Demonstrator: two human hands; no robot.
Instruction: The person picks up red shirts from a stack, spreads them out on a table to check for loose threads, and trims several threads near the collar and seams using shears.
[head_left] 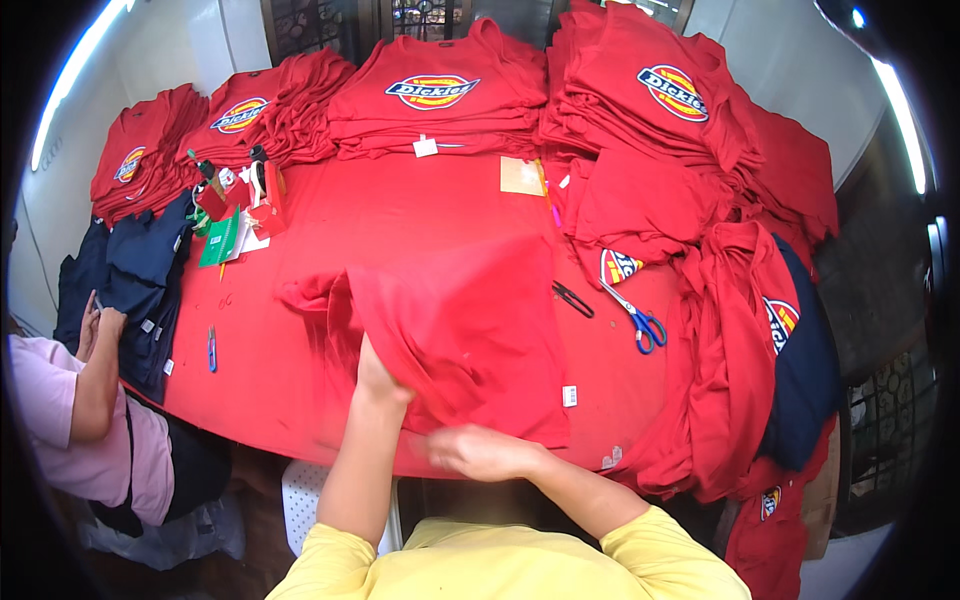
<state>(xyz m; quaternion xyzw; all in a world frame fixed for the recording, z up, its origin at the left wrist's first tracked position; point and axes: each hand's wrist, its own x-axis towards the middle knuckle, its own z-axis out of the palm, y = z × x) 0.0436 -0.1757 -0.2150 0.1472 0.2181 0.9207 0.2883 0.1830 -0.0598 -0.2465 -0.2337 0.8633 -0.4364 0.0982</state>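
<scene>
Left hand (378,378): tucked under the red shirt (455,335), fingers hidden, grip impossible to tell.
Right hand (478,452): blurred, at the shirt's lower hem, grip unclear.
Red shirt: half lifted, middle of the red desk (400,210).
Scissors (635,318): blue-handled, right of the shirt.
Stacks (440,100): folded red shirts along the far edge.
Co-worker's hand (100,325): far left, on dark blue clothes (140,280).

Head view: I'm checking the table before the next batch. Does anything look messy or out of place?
Mostly tidy: folded red shirt stacks line the far edge. What stands out is the loose heap of red shirts slumping over the table's right edge, unfolded. Blue-handled scissors lie open beside it, near the shirt that both hands are handling.
</scene>
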